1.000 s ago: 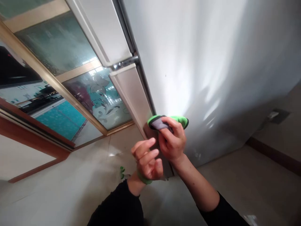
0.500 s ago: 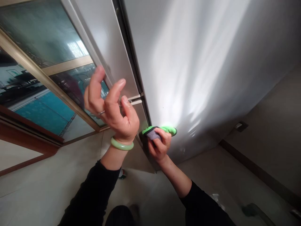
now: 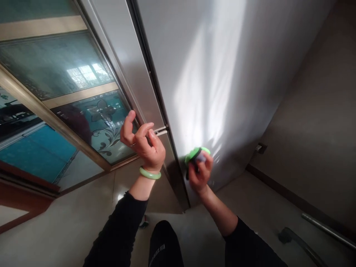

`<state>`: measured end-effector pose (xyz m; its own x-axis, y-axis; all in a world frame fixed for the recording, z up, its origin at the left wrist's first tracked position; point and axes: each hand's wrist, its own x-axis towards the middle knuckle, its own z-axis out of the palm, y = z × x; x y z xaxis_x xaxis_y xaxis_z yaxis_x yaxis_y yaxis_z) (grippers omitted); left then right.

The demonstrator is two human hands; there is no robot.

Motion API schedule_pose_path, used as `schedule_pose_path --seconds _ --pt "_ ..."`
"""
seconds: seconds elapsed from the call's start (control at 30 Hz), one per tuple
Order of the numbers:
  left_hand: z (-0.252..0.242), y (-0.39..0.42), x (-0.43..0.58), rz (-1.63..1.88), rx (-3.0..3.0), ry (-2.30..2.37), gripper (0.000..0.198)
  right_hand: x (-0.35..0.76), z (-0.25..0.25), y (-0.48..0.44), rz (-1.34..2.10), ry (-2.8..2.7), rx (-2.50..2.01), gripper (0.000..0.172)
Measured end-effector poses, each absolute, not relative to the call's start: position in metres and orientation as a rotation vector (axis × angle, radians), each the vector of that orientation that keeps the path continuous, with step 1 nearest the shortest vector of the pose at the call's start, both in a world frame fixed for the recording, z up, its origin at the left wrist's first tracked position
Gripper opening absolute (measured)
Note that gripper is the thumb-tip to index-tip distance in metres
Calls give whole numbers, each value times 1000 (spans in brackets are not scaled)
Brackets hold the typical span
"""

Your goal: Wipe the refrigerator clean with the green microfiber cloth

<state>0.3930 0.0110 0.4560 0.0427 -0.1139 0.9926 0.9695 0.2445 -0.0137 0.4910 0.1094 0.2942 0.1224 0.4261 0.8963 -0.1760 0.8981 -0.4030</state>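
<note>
Bunched in my right hand (image 3: 200,173) is a green and grey cloth (image 3: 192,155) with a dark edge. The cloth lies against the lower part of a tall pale grey side panel of what looks like a refrigerator (image 3: 200,89). My left hand (image 3: 148,144), with a light green bangle (image 3: 150,173) at the wrist, hovers in front of the narrow front doors (image 3: 140,74), near the gap between upper and lower door. Its fingers are loosely curled and apart, with nothing in them. Whether it touches the door edge I cannot tell.
To the left stands a gold-framed glass door (image 3: 102,111) with a flower pattern. A wall socket (image 3: 260,148) with something plugged in sits low on the right wall. On the floor at lower right are a metal tube (image 3: 328,230) and a dark curved handle (image 3: 294,239).
My right hand and the cloth have shifted right and slightly down along the panel. My left hand has lowered and moved a little right, closer to the door gap. The view has shifted too.
</note>
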Motion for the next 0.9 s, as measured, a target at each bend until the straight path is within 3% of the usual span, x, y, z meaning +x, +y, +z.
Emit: schedule_pose_path --seconds 0.13,0.27,0.37,0.5,0.6,0.7,0.9 --pt "455 13 389 -1138 -997 -1140 18 467 337 148 407 -1394 -370 48" --pt "455 12 388 -1221 -1032 -1118 15 440 376 125 284 -1442 -232 62" --pt "453 11 386 -1274 -1070 -1098 15 437 360 86 161 -1557 -152 62" --pt "451 9 383 -1311 -1117 -1115 18 442 308 65 27 -1689 -145 48" --pt "452 9 384 -1313 -1122 -1113 19 439 311 76 3 -1691 -172 50" --pt "455 9 385 -1311 -1109 -1080 19 433 368 92 -53 -1651 -208 52" --pt "456 10 385 -1344 -1104 -1050 21 430 534 112 -110 -1612 -137 56"
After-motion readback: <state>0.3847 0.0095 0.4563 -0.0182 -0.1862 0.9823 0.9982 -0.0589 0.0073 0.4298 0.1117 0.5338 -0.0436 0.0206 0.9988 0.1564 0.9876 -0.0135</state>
